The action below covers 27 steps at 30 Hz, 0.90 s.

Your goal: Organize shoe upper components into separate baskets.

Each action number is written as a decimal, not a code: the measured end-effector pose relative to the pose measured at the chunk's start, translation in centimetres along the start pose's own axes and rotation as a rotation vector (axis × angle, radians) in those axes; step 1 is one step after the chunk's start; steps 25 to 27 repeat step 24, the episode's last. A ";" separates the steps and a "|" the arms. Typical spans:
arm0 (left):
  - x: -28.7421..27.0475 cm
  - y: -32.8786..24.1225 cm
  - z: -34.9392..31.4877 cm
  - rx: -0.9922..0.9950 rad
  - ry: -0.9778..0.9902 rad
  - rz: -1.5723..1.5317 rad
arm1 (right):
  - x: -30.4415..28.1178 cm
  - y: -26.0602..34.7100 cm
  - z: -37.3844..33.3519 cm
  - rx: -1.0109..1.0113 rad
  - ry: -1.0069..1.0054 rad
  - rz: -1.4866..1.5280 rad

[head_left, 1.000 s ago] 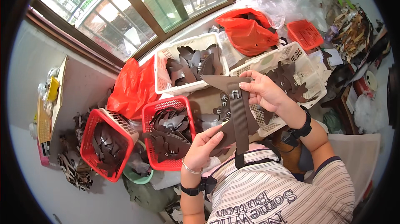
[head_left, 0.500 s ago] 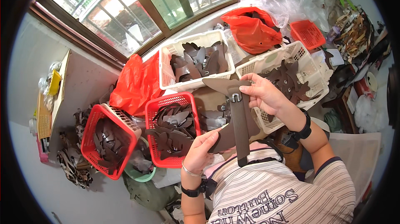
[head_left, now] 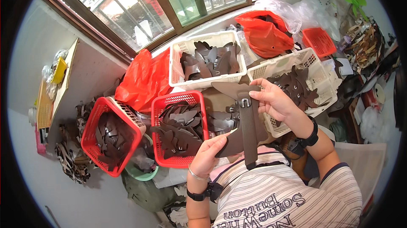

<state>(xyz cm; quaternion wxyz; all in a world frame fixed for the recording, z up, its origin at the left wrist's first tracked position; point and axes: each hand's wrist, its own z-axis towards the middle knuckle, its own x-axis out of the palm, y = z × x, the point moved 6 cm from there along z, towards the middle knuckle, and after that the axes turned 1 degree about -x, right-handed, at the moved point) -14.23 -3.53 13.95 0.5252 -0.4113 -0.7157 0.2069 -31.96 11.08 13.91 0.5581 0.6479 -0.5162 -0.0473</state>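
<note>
A flat, curved dark-brown leather-like piece (head_left: 232,144) is stretched between both hands in front of my chest. My left hand (head_left: 205,155) is closed on its lower left end. At its upper end, my right hand (head_left: 274,100) pinches it between thumb and fingers near a metal buckle (head_left: 244,102). A ribbed elastic strap (head_left: 249,132) hangs down from the buckle across the piece, its lower end loose. Beyond my hands, more brown pieces with buckles (head_left: 221,122) lie on the work surface.
Brown pieces fill two red baskets (head_left: 159,103) (head_left: 87,143) on the left and two white baskets (head_left: 207,84) (head_left: 319,69) behind and at right. Red plastic bags (head_left: 142,79) (head_left: 266,37) stand among them. A green basin (head_left: 146,176) sits low left. A window (head_left: 169,16) is behind.
The view has shifted slightly, so the surroundings sit a little differently in the picture. Both hands keep the same hold on the brown piece, and its strap still hangs down.
</note>
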 end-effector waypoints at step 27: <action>-3.0 7.9 -0.5 -0.032 0.053 0.267 | 1.8 -7.8 1.6 0.190 0.104 0.159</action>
